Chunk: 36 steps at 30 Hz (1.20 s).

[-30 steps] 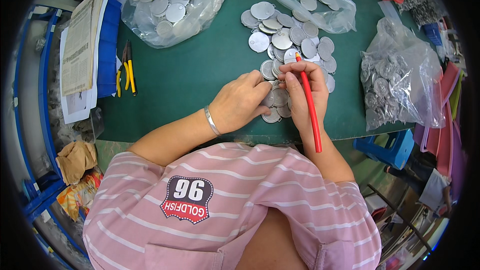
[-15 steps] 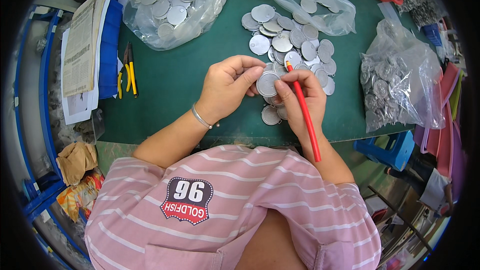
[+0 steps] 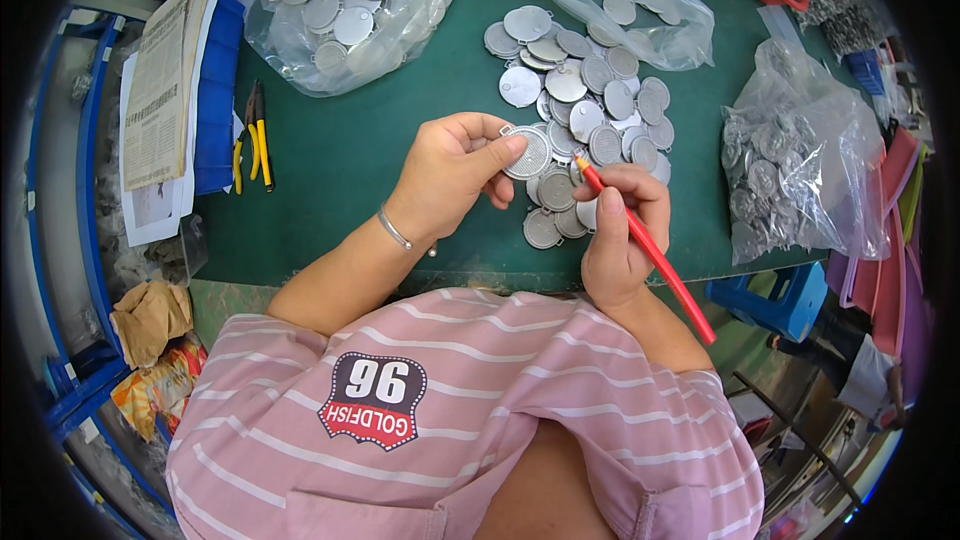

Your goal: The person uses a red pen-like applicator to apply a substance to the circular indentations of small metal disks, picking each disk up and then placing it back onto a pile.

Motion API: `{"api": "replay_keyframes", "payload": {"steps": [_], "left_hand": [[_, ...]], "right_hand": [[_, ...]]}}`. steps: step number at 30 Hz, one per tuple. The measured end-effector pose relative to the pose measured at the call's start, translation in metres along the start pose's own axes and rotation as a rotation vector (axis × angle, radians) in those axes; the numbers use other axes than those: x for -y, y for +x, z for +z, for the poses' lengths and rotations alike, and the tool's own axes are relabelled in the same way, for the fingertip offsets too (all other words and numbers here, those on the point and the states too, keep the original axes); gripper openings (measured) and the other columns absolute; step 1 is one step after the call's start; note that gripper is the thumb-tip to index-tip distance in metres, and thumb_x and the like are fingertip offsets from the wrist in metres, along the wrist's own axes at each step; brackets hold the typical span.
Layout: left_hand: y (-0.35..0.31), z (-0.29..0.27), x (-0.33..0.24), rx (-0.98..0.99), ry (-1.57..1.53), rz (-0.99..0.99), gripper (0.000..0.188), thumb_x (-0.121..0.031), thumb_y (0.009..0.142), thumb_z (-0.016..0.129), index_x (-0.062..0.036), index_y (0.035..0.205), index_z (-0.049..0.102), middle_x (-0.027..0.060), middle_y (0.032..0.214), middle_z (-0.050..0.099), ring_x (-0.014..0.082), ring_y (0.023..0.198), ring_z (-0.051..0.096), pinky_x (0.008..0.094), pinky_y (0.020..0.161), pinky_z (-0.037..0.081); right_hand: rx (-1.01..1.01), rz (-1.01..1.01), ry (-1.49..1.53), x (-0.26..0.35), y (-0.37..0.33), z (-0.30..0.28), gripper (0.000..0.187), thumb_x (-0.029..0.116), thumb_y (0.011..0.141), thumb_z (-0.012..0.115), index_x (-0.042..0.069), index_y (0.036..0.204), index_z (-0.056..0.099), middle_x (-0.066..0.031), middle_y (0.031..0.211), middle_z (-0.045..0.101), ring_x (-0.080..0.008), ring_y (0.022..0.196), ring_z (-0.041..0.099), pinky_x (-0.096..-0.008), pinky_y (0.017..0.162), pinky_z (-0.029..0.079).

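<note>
Between its thumb and fingers, my left hand (image 3: 458, 172) grips a round grey metal disc (image 3: 529, 152) with small loops at its rim and a textured face turned up. My right hand (image 3: 622, 230) is closed around a red pencil-like stick (image 3: 662, 267), whose yellowish tip points up and left, close to the disc's right side. Beneath and beyond both hands spreads a loose pile of similar metal discs (image 3: 567, 83). Some of them lie near the right fingers, partly covered by that hand.
Clear bags of discs stand at the back left (image 3: 345, 15) and back right (image 3: 640, 10). Another bag of metal parts (image 3: 768, 165) lies right. Yellow-handled pliers (image 3: 258, 145) rest beside a blue bin (image 3: 218, 100) topped with papers. A blue stool (image 3: 775, 295) stands below the green table (image 3: 330, 210).
My right hand has come away from the disc, moving right and down, and the red stick is tilted more. My left hand now holds the disc alone, slightly farther left.
</note>
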State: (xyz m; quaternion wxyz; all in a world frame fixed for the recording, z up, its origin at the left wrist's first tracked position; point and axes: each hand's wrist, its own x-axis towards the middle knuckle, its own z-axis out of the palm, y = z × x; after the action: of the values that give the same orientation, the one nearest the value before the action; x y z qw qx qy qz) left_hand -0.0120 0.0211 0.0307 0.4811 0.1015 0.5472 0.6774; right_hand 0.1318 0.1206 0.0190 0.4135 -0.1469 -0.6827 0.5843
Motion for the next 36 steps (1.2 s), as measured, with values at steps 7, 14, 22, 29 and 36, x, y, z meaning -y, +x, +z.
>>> {"api": "replay_keyframes", "payload": {"steps": [7,14,22,29,36], "left_hand": [[0.001,-0.002,-0.001,-0.012,-0.023,-0.024,0.018,-0.010,0.082,0.063,0.0045,0.089,0.057,0.0055,0.068,0.060,0.0083,0.049,0.054,0.0209,0.043,0.046],[0.000,0.001,0.000,-0.017,0.010,0.007,0.017,-0.009,0.082,0.063,0.0052,0.089,0.057,0.0058,0.067,0.059,0.0085,0.048,0.054,0.0213,0.043,0.045],[-0.003,0.002,0.000,-0.012,0.002,-0.012,0.016,-0.008,0.082,0.063,0.0055,0.088,0.057,0.0059,0.067,0.059,0.0085,0.048,0.054,0.0214,0.042,0.045],[-0.004,0.001,0.001,-0.041,-0.056,-0.022,0.015,-0.009,0.082,0.063,0.0040,0.087,0.057,0.0053,0.068,0.059,0.0080,0.048,0.054,0.0207,0.042,0.045],[-0.002,-0.001,-0.002,-0.049,0.017,0.033,0.018,-0.012,0.082,0.063,0.0039,0.088,0.058,0.0085,0.072,0.062,0.0086,0.048,0.053,0.0204,0.042,0.044]], "right_hand": [[0.103,-0.140,-0.135,-0.001,0.005,-0.002,0.003,0.001,0.082,0.053,0.003,0.081,0.051,-0.0064,0.070,0.058,-0.0198,0.067,0.051,-0.0310,0.067,0.040],[0.174,-0.194,-0.226,0.001,0.009,0.003,0.008,0.000,0.078,0.057,0.005,0.078,0.051,-0.0043,0.069,0.058,-0.0199,0.065,0.053,-0.0329,0.070,0.037],[0.200,-0.221,-0.274,0.000,0.010,0.004,0.010,-0.001,0.077,0.057,0.005,0.075,0.049,-0.0047,0.067,0.056,-0.0208,0.063,0.052,-0.0339,0.067,0.036],[0.238,-0.198,-0.273,0.001,0.008,0.001,0.011,-0.002,0.076,0.057,0.005,0.075,0.049,-0.0058,0.067,0.056,-0.0210,0.062,0.052,-0.0343,0.066,0.036],[0.213,-0.235,-0.216,0.001,0.008,0.004,0.010,-0.001,0.076,0.059,0.004,0.080,0.052,-0.0068,0.070,0.057,-0.0219,0.065,0.053,-0.0340,0.068,0.037]]}}
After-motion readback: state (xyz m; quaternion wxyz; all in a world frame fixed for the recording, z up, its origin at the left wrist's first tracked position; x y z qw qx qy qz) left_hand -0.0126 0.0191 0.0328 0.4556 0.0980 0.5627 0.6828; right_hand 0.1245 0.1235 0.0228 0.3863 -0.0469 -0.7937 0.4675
